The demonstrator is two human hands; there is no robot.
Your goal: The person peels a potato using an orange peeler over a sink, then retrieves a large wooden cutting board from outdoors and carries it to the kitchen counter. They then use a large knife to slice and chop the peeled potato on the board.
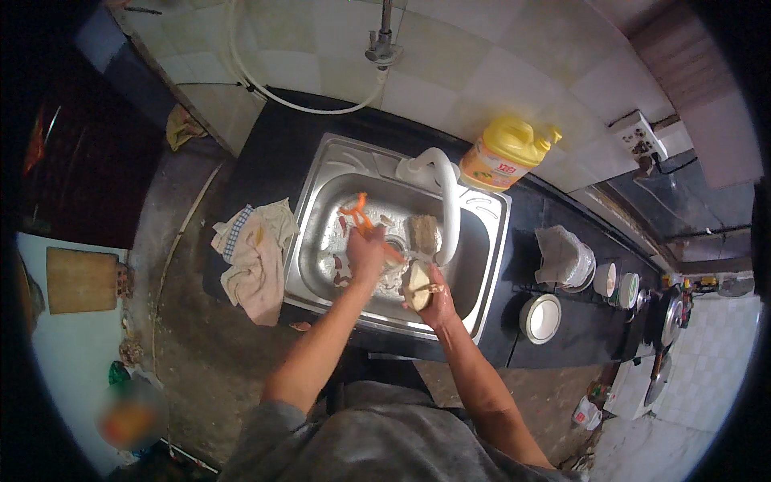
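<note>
My left hand (365, 253) is closed over the stainless steel sink (319, 241), around a slim orange object (360, 212) with a forked far end; its exact kind is unclear. Beside it, my right hand (443, 300) holds a pale, partly peeled vegetable (418, 284) with a brownish strip across it. Water splashes near the drain, between the hands. Reddish-brown peel pieces (338, 262) lie on the basin floor. A brown scouring pad or sponge (423, 234) sits beyond my right hand, next to the white curved faucet spout (449, 211).
A crumpled cloth (256, 259) lies on the dark counter left of the sink. Behind the basin's right corner stands a yellow detergent jug (503, 153). Along the right counter are a white bowl (541, 319), plastic-wrapped dishes (565, 259) and small containers. A white hose (313, 110) hangs behind.
</note>
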